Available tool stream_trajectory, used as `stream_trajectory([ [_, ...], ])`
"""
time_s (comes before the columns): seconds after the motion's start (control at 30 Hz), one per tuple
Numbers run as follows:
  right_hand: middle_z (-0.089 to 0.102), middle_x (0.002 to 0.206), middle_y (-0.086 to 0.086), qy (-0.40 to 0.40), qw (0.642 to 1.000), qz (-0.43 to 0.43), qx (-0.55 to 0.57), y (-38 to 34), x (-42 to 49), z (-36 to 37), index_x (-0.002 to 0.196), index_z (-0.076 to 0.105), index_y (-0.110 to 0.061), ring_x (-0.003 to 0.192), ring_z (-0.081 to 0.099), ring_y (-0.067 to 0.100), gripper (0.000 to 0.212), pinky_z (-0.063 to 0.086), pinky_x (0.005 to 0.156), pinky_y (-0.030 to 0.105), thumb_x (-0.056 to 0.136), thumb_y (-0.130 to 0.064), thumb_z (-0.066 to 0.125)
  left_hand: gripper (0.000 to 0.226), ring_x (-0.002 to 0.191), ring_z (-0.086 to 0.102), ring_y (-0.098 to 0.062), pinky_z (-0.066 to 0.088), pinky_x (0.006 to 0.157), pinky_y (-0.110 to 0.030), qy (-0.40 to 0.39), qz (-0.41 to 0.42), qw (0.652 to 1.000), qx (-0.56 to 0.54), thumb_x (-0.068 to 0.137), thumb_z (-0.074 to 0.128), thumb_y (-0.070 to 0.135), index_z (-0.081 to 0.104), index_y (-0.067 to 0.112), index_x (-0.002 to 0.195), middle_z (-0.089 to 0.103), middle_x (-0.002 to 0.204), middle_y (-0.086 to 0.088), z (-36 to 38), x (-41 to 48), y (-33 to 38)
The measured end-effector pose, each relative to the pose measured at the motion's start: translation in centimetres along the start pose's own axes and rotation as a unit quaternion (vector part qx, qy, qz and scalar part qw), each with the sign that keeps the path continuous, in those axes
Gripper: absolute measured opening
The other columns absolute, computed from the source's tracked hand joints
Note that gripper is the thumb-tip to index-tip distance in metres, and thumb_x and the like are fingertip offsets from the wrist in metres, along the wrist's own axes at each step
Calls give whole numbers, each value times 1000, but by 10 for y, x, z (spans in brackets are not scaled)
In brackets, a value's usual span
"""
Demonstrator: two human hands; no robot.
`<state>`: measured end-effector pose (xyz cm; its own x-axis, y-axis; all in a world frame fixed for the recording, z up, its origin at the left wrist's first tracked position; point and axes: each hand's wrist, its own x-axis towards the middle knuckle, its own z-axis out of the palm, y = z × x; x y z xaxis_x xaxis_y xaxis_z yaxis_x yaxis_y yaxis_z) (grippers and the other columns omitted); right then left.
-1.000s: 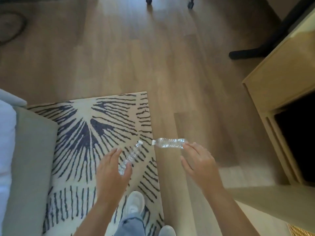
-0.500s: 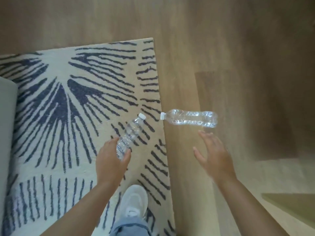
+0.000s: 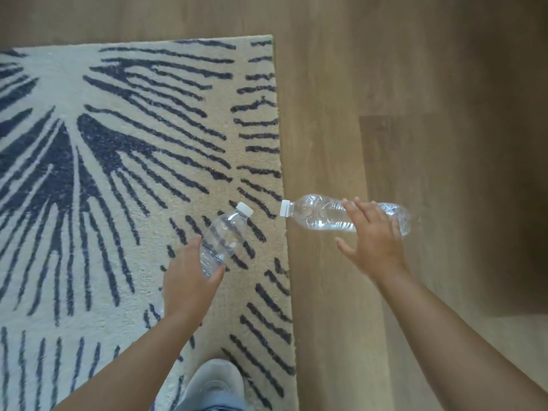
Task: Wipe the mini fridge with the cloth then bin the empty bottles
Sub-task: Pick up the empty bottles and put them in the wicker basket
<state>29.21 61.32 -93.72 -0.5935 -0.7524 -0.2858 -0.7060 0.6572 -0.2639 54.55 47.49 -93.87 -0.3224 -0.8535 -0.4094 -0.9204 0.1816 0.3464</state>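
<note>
Fingers [image 3: 193, 246] of the left hand [image 3: 189, 281] curl round the left bottle [image 3: 226, 229] at its base, on the rug [image 3: 118, 120] (cap pointing away). Right hand [image 3: 376, 244] spreads straight fingers over the right bottle [image 3: 314, 216] on the wood floor [image 3: 415, 84].

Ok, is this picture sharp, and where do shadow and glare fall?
Head view: the rug stripes look fairly sharp; a broad soft shadow darkens the wood floor at far right; small glints sit on the left bottle and right bottle; no strong glare.
</note>
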Motion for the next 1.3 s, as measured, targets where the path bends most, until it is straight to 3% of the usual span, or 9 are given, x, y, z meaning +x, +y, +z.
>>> stream_trajectory([
  [0.1, 31, 147, 3, -22, 999, 23, -15, 4, 11, 6, 142, 26, -27, 137, 19, 23, 74, 11, 108, 48, 80, -32, 65, 73, 122, 43, -23, 40, 94, -39, -15, -2, 1000, -1, 80, 66, 37, 30, 17, 139, 45, 135, -6, 6, 4, -4],
  [0.27, 50, 125, 4, -40, 998, 49, -1, -2, 14, 16, 139, 32, -28, 114, 42, 25, 72, 26, 99, 41, 77, -29, 68, 73, 115, 46, -19, 44, 89, -38, -25, -1, 999, -29, 78, 69, 37, 32, 20, 138, 50, 129, -1, 4, 12, -8],
  [0.4, 53, 115, 9, -44, 989, 114, 85, -12, -1, 22, 135, 41, -25, 105, 46, 28, 68, 38, 85, 38, 74, -28, 72, 72, 102, 47, -12, 45, 84, -36, -25, -38, 993, -108, 76, 70, 38, 35, 19, 136, 52, 121, 0, -6, 10, -1],
  [0.57, 52, 119, 10, -29, 965, 172, 194, -28, -29, 4, 132, 44, -23, 108, 47, 29, 66, 39, 84, 36, 73, -26, 73, 74, 98, 45, -7, 40, 79, -28, -26, -58, 985, -162, 76, 69, 40, 33, 22, 137, 48, 110, 10, -32, -12, 10],
  [0.73, 51, 120, 4, -8, 949, 182, 259, -44, -54, -47, 131, 45, -26, 106, 50, 25, 65, 43, 85, 36, 73, -25, 73, 70, 87, 47, -6, 35, 63, -19, -36, -87, 975, -199, 76, 70, 38, 36, 23, 135, 48, 101, 11, -67, -46, 26],
  [0.9, 53, 104, -3, 17, 940, 182, 289, -59, -81, -116, 129, 46, -28, 91, 54, 19, 65, 36, 69, 26, 71, -29, 75, 64, 77, 45, 9, 35, 56, -17, -28, -108, 961, -254, 76, 72, 34, 41, 25, 130, 47, 88, 22, -109, -73, 54],
  [0.97, 52, 105, -3, 32, 932, 188, 308, -64, -91, -146, 129, 46, -29, 91, 54, 18, 65, 37, 71, 26, 70, -29, 75, 61, 77, 45, 9, 35, 54, -17, -27, -100, 958, -266, 75, 72, 34, 42, 25, 128, 46, 87, 25, -129, -82, 67],
  [1.17, 50, 108, -8, 68, 917, 188, 346, -88, -121, -230, 128, 46, -31, 100, 49, 15, 65, 39, 84, 30, 71, -25, 75, 64, 83, 49, 1, 37, 57, -18, -20, -83, 949, -303, 75, 71, 40, 41, 25, 129, 48, 92, 20, -190, -111, 100],
  [1.3, 52, 109, -9, 98, 893, 205, 389, -114, -144, -280, 129, 43, -36, 96, 50, 11, 64, 36, 75, 26, 72, -27, 74, 69, 84, 51, -1, 38, 58, -18, -6, -74, 946, -317, 75, 70, 43, 38, 25, 133, 53, 99, 9, -233, -129, 120],
])
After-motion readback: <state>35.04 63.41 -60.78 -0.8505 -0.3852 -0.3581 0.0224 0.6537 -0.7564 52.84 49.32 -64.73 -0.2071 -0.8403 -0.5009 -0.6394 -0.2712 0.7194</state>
